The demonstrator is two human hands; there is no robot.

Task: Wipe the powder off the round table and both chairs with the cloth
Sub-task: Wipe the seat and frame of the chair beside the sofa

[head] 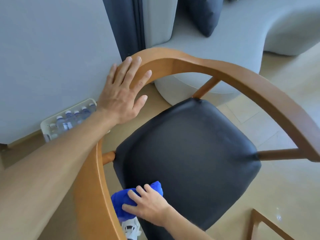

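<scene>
Cloth [138, 196] under right hand [149, 207], fingers spread, at seat [190, 149] near-left corner. Left hand [123, 94] flat on backrest [225, 73]. Seat looks mostly clean; table unseen.

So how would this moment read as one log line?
left hand steadies chair backrest | right hand presses cloth on seat

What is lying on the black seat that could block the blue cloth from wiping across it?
Nothing visible. The right hand presses the blue cloth at the near left edge of the black seat, and the seat's surface ahead is bare. The left hand rests on the wooden backrest, off the seat.
</scene>
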